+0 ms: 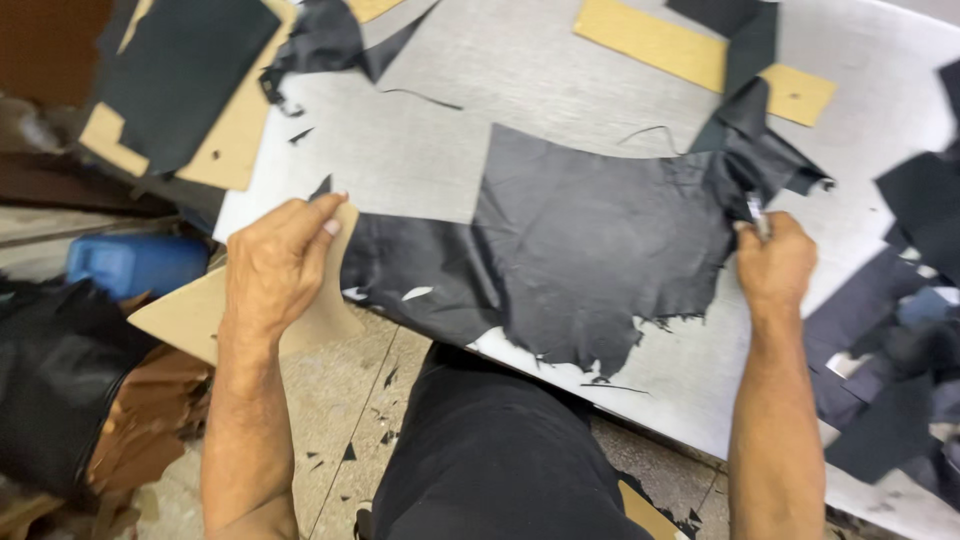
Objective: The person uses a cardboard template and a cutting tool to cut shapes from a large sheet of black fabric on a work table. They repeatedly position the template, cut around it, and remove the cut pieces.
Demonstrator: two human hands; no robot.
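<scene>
A large sheet of black leather (590, 255) lies spread on the metal tabletop (440, 150), its near edge ragged and hanging a little over the side. The left hand (280, 262) pinches a tan cardboard pattern (200, 315) against the leather's left end, thumb on top and fingers curled under; most of the pattern sticks out past the tabletop's edge, over the floor. The right hand (775, 265) is closed in a fist around a small knife (757, 212), its tip at the leather's right edge, where the hide bunches up in folds.

The bunched folds are the likeliest trouble: a blade pulled through them could cut two layers or wander off line. The pattern, resting mostly on air, could tip or slide if the grip eases. The wrinkles across the middle could also throw off any outline. Black scraps (900, 340) crowd the right side and could snag the wrist.
</scene>
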